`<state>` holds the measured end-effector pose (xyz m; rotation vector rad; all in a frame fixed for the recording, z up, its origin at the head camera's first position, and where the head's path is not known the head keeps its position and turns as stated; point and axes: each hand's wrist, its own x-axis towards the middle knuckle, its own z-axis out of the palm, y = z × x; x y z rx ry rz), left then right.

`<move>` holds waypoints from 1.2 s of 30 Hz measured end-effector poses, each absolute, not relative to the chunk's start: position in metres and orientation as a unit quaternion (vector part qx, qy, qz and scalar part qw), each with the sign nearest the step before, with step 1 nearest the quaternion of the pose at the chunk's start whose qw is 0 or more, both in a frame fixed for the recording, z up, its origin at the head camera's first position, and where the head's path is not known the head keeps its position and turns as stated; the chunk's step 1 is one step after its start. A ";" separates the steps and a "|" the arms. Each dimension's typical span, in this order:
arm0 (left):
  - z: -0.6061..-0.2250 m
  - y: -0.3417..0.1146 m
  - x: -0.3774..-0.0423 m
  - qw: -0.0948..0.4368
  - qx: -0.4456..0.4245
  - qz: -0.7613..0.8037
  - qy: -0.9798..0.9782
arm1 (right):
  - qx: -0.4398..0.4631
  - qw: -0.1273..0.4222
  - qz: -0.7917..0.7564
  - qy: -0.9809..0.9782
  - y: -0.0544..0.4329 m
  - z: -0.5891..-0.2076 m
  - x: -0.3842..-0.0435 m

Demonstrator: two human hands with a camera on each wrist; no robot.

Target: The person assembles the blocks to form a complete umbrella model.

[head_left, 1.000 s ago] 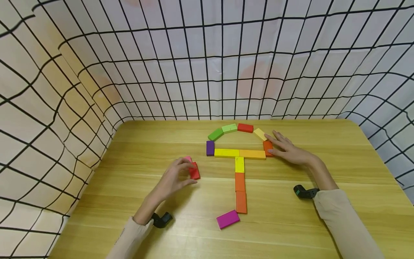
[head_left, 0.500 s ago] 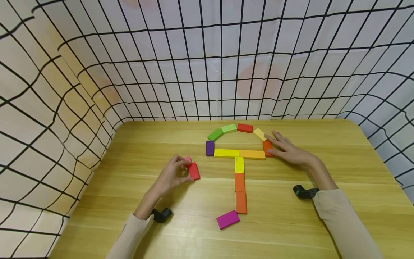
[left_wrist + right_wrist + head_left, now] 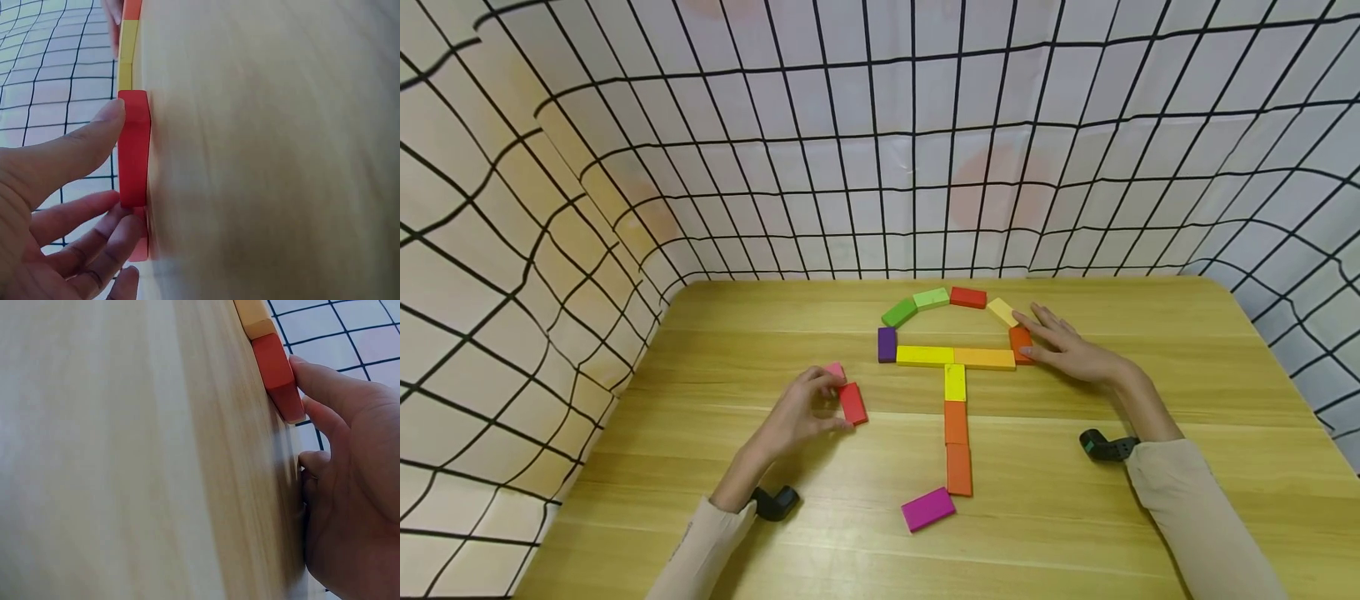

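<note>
My left hand pinches a red block by its two ends, thumb on the near end and index finger on the far one. In the left wrist view the red block lies low at the wood surface. A pink block sits just behind it, partly hidden by the fingers. My right hand rests with fairly straight fingers beside the arch's right end. Its thumb touches the orange-red block, and a fingertip is at the pale yellow block.
Flat blocks on the wooden table form an arch, including a purple block, over a yellow crossbar and an orange stem. A magenta block lies near the stem's foot. Black-lined cloth walls the back and sides.
My left thumb and index finger have closed on the red block's ends, and the block has shifted slightly toward me and right. My right hand stays still.
</note>
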<state>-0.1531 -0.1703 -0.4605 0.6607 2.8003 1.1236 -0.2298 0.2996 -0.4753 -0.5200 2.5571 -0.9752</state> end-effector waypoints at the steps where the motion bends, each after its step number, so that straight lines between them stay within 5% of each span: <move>1: -0.461 -0.170 -0.153 0.024 0.214 0.361 0.907 | -0.184 0.177 -0.343 0.904 0.300 -0.476 -0.230; 36: -0.462 -0.146 -0.078 0.085 0.253 0.381 0.885 | -0.187 0.173 -0.357 0.899 0.296 -0.475 -0.229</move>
